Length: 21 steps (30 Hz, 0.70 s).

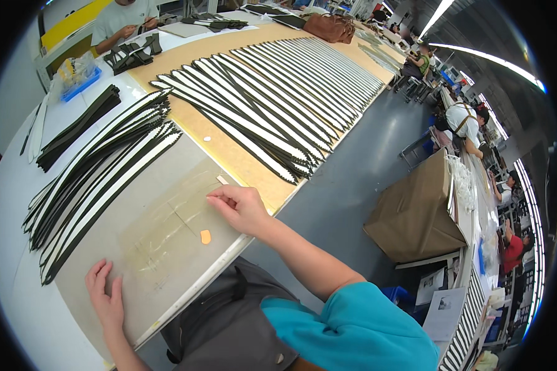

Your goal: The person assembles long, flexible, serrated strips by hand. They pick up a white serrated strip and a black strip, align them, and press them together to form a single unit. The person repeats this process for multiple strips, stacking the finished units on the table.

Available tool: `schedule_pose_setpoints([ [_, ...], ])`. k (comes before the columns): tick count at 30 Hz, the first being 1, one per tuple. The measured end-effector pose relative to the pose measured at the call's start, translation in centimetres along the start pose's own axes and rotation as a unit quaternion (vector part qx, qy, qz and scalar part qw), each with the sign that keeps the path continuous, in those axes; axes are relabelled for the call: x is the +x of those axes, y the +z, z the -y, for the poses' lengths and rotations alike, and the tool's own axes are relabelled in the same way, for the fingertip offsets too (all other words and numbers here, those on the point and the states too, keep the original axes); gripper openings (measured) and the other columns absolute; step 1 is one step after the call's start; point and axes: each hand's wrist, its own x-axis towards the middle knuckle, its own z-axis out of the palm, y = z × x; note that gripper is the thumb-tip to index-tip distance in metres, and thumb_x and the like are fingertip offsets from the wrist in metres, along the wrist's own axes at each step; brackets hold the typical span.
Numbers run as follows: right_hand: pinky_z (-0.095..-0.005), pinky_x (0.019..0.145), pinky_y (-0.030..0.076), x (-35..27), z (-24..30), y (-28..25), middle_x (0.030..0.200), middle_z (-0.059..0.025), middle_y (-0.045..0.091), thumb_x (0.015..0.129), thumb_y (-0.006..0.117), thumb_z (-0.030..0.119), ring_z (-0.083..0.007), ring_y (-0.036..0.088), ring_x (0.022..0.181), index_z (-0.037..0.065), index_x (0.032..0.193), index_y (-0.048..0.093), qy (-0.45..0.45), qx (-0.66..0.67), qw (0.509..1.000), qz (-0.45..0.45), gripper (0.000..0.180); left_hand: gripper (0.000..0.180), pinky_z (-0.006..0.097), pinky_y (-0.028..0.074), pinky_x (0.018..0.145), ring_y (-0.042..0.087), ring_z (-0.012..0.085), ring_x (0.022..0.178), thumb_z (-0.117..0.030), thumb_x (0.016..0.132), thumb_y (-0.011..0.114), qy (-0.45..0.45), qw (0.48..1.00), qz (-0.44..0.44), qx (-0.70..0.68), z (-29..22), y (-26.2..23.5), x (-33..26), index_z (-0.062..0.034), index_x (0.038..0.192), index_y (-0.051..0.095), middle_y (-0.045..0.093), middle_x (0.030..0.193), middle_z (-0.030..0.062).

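My left hand [107, 295] rests near the table's front edge with its fingers spread, holding nothing, on a grey mat [83, 290]. To its right lies a thin, see-through yellowish sheet [161, 226] with a few lines across it. Over the sheet's far right corner is my right hand [241, 207], thumb and fingers pinched together; whatever they hold is too small or hidden to name. A short pale strip [221, 179] shows just beyond those fingers. Between my hands sits a small orange piece [205, 237] with a rounded side.
Bundles of black-and-white strips [114, 185] lie on the mat's far side. Many more strips [272, 93] cover the tan board [185, 117]. A blue tray [83, 83] holds plastic bags. Another person [124, 25] works across the table. A large brown-covered box [414, 210] stands right, across the aisle.
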Motion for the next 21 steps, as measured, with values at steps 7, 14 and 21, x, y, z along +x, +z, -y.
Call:
schedule_pose_setpoints([
  [7,-0.0254,0.052,0.046,-0.23,-0.52,0.15,0.065,-0.0057,0.065,0.092,0.076,0.014,-0.0085,0.055,0.055,0.001,0.090,0.076,-0.075,-0.013,0.997,-0.017,0.013,0.033,0.038,0.040,0.109,0.052,0.0287,0.129,-0.002,0.088,0.067,-0.005,1.000,-0.005,-0.019,0.92,0.34,-0.25,-0.0038,0.121,0.068,0.060,0.135,0.0113],
  [14,-0.0255,0.053,0.048,-0.26,-0.67,-0.11,0.067,-0.0068,0.067,0.091,0.076,0.014,-0.0094,0.058,0.056,0.001,0.089,0.076,-0.077,-0.028,0.997,-0.013,0.014,0.030,0.036,0.041,0.109,0.053,0.0271,0.129,-0.002,0.090,0.065,-0.011,1.000,0.004,-0.023,0.56,0.24,-0.07,-0.0017,0.120,0.068,0.060,0.135,0.0118],
  [21,-0.0252,0.052,0.047,0.06,-0.86,0.32,0.067,-0.0059,0.067,0.091,0.077,0.014,-0.0090,0.058,0.055,0.002,0.087,0.076,-0.090,0.006,0.995,-0.028,0.012,0.026,0.037,0.042,0.108,0.055,0.0275,0.126,-0.001,0.088,0.067,-0.020,0.999,-0.007,-0.035,0.35,-0.23,0.70,-0.0015,0.114,0.070,0.062,0.131,0.0116],
])
